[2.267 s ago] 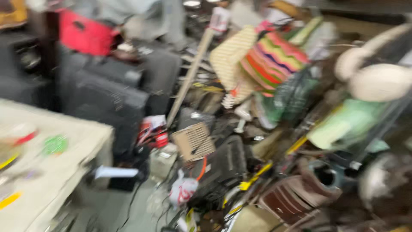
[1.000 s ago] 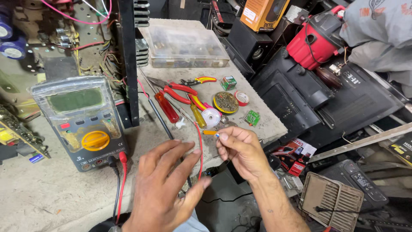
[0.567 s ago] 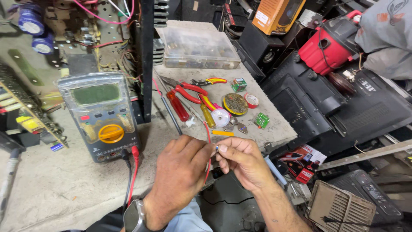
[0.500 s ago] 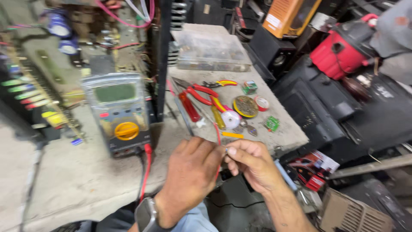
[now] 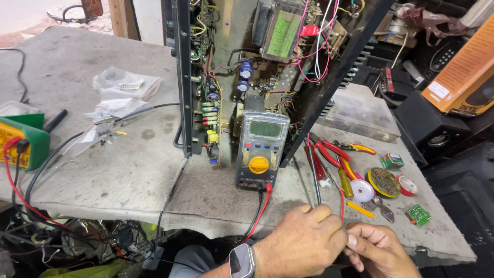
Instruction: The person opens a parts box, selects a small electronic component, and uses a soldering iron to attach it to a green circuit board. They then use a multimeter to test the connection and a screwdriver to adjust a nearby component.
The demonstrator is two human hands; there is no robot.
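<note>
red wire [image 5: 341,203] pinched tight btwn ur left hand [image 5: 303,242] & right hand [image 5: 378,249], both closed on it by the meter [image 5: 260,149] leads, prob to steady its tip

Near the workbench's [image 5: 128,175] front edge we see a grey multimeter [image 5: 261,149] leaning on an open amplifier chassis [image 5: 247,62]. At its left edge sits a green meter [image 5: 20,140]. Toward the right corner lie red pliers [image 5: 329,154], a solder tin [image 5: 384,181] and a small green circuit board [image 5: 418,214].
</note>
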